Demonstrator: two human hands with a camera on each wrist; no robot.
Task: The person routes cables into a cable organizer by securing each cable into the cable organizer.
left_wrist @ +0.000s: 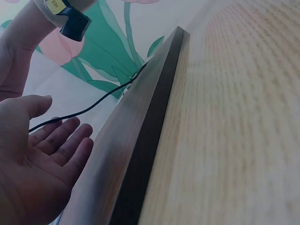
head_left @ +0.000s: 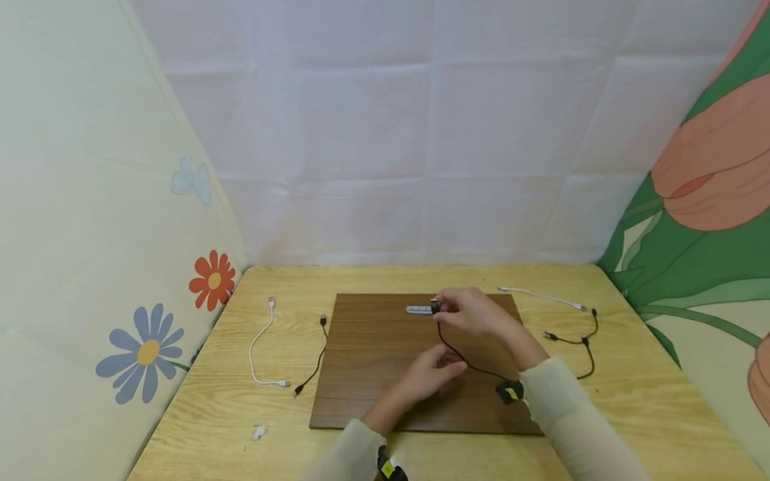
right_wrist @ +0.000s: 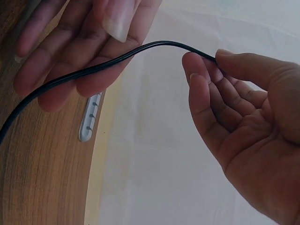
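Note:
Over the brown board (head_left: 373, 361), my right hand (head_left: 472, 310) pinches a black USB cable (head_left: 463, 361) between thumb and fingertips. Its plug (head_left: 434, 306) stands up beside a pale slotted cable clip strip (head_left: 419, 310) near the board's far edge. My left hand (head_left: 427, 374) hovers lower over the board, fingers relaxed and palm turned inward. In the right wrist view the cable (right_wrist: 93, 69) sags across in front of the left hand's fingers (right_wrist: 89, 42); whether they touch it I cannot tell. The right forearm hides part of the cable.
Left of the board lie a white cable (head_left: 259, 344) and a short black cable (head_left: 321, 357). On the right are another white cable (head_left: 541, 296) and black branching cable ends (head_left: 586, 341). A small whitish scrap (head_left: 259, 432) sits front left. A white sheet (head_left: 361, 133) hangs behind the table.

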